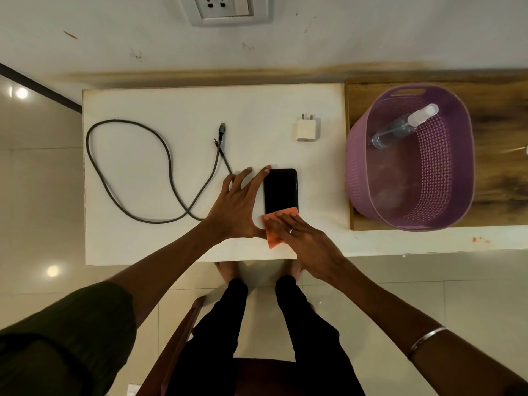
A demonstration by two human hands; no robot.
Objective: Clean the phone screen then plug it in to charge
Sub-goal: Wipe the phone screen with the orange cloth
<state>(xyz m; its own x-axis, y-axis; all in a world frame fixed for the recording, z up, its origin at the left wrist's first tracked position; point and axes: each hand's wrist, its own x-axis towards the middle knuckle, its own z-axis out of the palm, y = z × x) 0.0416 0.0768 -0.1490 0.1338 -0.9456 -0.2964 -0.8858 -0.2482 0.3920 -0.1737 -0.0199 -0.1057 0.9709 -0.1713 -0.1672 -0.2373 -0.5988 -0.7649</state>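
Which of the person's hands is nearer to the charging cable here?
Left. The left hand lies beside the phone, fingertips by the charging cable. The right hand presses the orange cloth on the phone's near end, farther from the cable.

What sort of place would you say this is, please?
Probably a room in a home. A small white table stands against a painted wall with a socket, on a glossy tiled floor. A purple basket sits on a wooden shelf beside it.
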